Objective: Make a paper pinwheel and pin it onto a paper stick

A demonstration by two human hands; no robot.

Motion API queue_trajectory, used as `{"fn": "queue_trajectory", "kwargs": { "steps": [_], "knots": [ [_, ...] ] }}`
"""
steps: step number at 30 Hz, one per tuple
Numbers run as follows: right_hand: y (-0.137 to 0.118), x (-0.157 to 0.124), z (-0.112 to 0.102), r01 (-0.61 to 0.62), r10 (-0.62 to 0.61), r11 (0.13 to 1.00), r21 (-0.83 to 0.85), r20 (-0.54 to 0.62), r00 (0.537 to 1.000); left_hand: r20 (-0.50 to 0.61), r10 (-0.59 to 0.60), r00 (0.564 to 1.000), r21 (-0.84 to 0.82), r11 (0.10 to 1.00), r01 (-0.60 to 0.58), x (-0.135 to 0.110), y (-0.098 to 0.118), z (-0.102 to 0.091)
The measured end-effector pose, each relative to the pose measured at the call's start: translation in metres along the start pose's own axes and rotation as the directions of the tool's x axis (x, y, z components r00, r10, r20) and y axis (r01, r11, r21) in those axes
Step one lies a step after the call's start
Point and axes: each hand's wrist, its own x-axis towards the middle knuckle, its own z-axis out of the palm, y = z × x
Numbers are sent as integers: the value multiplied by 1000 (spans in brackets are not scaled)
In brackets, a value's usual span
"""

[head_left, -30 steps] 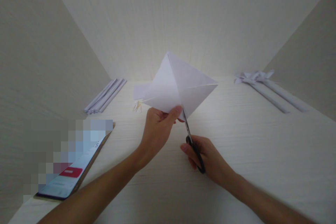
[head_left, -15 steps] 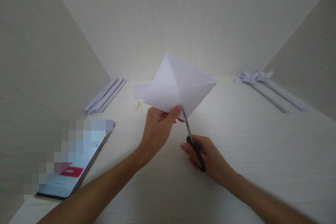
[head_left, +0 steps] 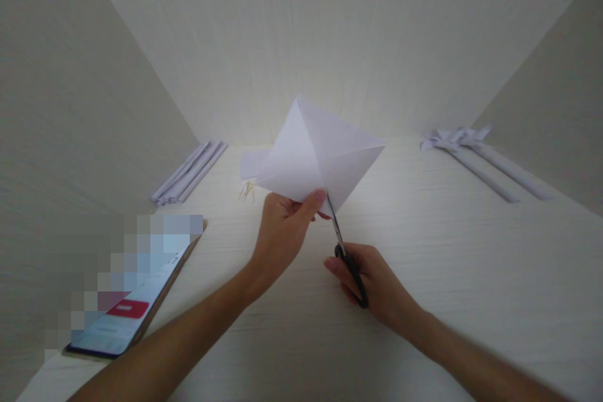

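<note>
A square sheet of white paper (head_left: pixel 330 144) with crossing fold creases is held up in front of me, one corner pointing away. My left hand (head_left: pixel 285 232) pinches its near edge, thumb on top and fingers underneath. My right hand (head_left: pixel 372 279) grips black-handled scissors (head_left: pixel 351 270), its fingers around the handles. The blades meet the paper close to the left thumb, near the corner that points toward me. How far the blades are apart is hard to make out.
Rolled white paper sticks (head_left: pixel 191 173) lie at the left wall. Two paper rolls with frilled ends (head_left: pixel 494 166) lie at the right. A phone (head_left: pixel 136 301) rests at the left front. Behind the held sheet are a small paper piece (head_left: pixel 252 163) and thin rubber bands (head_left: pixel 246 191).
The paper's far and right corners have shifted slightly to the left. Both hands and the scissors have stayed almost in place.
</note>
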Motion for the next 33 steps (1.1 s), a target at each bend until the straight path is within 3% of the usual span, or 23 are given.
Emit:
{"fn": "queue_trajectory", "kwargs": {
  "steps": [23,33],
  "knots": [
    [3,0,2,-51,51,991,127,5,999,17,3,1000,4,1000,-3,0,-2,0],
    [2,2,3,-42,39,969,244,15,999,76,-56,996,-10,998,57,-4,0,3]
  ]
}}
